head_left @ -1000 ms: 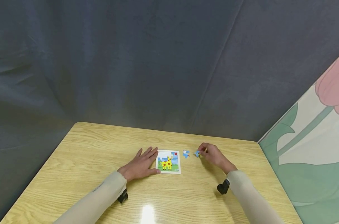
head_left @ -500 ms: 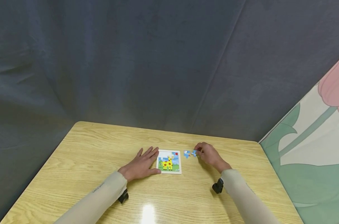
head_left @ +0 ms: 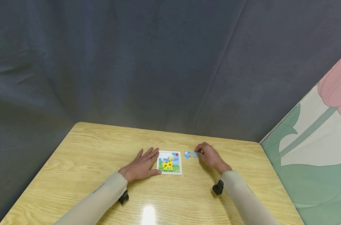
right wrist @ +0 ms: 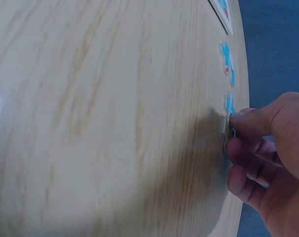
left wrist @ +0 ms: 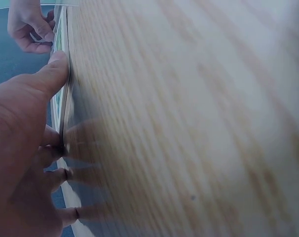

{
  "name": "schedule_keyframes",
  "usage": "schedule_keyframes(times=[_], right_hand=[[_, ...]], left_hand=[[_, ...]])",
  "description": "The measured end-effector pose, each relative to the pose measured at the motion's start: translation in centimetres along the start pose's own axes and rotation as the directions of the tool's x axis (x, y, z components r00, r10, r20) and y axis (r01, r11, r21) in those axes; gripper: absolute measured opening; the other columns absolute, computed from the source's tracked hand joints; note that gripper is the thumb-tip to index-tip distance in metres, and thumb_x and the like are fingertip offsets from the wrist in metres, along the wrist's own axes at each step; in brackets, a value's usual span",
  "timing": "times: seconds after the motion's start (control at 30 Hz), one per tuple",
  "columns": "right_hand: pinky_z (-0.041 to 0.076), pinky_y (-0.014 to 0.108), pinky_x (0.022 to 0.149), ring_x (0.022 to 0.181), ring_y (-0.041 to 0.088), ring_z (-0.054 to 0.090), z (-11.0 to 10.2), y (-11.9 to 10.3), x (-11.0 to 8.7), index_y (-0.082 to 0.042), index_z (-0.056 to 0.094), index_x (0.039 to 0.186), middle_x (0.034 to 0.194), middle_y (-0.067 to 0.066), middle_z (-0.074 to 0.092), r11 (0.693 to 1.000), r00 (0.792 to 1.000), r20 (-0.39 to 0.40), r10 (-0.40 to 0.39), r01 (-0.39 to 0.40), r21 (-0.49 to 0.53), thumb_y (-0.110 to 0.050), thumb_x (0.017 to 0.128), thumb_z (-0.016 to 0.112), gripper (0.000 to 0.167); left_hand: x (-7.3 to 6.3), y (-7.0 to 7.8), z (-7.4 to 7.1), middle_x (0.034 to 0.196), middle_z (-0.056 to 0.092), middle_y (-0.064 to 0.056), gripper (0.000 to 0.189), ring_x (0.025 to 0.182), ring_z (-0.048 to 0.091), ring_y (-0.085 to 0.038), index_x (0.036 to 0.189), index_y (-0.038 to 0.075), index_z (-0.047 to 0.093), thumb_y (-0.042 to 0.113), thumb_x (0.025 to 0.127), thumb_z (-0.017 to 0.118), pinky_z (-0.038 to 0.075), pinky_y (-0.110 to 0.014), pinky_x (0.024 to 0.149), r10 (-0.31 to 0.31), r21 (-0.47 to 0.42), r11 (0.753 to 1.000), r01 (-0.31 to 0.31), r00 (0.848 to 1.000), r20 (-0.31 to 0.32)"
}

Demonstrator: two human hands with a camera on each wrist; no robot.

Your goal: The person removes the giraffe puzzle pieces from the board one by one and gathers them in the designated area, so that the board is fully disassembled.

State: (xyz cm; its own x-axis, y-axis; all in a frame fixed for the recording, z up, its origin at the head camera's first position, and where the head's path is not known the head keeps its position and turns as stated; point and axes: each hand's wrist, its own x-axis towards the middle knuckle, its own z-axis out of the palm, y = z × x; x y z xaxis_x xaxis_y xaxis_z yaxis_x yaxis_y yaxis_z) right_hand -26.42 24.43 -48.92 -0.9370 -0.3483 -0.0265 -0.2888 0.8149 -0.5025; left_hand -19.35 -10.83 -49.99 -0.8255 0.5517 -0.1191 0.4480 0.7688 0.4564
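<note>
A small framed jigsaw puzzle with a yellow, red-spotted giraffe lies on the table; a pale gap shows in its upper left. My left hand lies with fingers spread at its left side, thumb and fingertips touching the white frame. To the right of the puzzle my right hand pinches a blue puzzle piece between thumb and fingers, low at the tabletop. The fingers partly hide that piece. Another blue and white puzzle piece with a red spot lies flat between the puzzle and the right hand, apart from both.
The wooden table ends at the back against a dark grey curtain. On the right hangs a cloth with a tulip print. A bright light reflection shows near the table's front.
My right hand has shifted left with its puzzle piece, bringing it nearer the loose piece. The left hand and the framed puzzle stay in place.
</note>
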Motion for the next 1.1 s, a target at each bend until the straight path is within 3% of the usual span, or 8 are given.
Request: schedule_keyframes(times=[0.33, 0.73, 1.1], right_hand=[[0.056, 0.038, 0.084, 0.092, 0.015, 0.065, 0.9, -2.0, 0.1, -0.008, 0.075, 0.112, 0.107, 0.005, 0.067, 0.998, 0.998, 0.016, -0.061, 0.061, 0.006, -0.007, 0.103, 0.07, 0.011], [0.053, 0.032, 0.079, 0.084, 0.01, 0.057, 2.8, -5.8, 1.2, -0.01, 0.08, 0.115, 0.101, 0.0, 0.066, 0.986, 0.983, 0.095, -0.154, 0.159, -0.043, -0.01, 0.102, 0.073, 0.016], [0.052, 0.032, 0.077, 0.082, 0.011, 0.056, 3.1, -6.8, 1.1, -0.007, 0.078, 0.118, 0.101, 0.002, 0.065, 0.988, 0.984, 0.109, -0.144, 0.149, -0.037, -0.011, 0.102, 0.072, 0.017]], left_hand=[[-0.4, 0.1, 0.2, 0.181, 0.016, -0.01, 0.088, 0.17, 0.012, -0.034, 0.169, 0.005, 0.028, 0.059, 0.106, 0.057, 0.008, -0.068, 0.134, -0.018, -0.021, 1.0, 0.018, 1.0, 0.001], [-0.2, 0.4, -0.1, 0.181, 0.016, -0.007, 0.088, 0.17, 0.011, -0.032, 0.169, 0.006, 0.028, 0.059, 0.106, 0.058, 0.007, -0.066, 0.134, -0.037, -0.023, 0.999, 0.037, 0.999, 0.009], [0.2, 0.3, -0.2, 0.181, 0.016, -0.006, 0.088, 0.17, 0.012, -0.032, 0.169, 0.007, 0.029, 0.061, 0.105, 0.056, 0.009, -0.067, 0.134, -0.035, 0.006, 0.999, 0.035, 0.999, 0.011]])
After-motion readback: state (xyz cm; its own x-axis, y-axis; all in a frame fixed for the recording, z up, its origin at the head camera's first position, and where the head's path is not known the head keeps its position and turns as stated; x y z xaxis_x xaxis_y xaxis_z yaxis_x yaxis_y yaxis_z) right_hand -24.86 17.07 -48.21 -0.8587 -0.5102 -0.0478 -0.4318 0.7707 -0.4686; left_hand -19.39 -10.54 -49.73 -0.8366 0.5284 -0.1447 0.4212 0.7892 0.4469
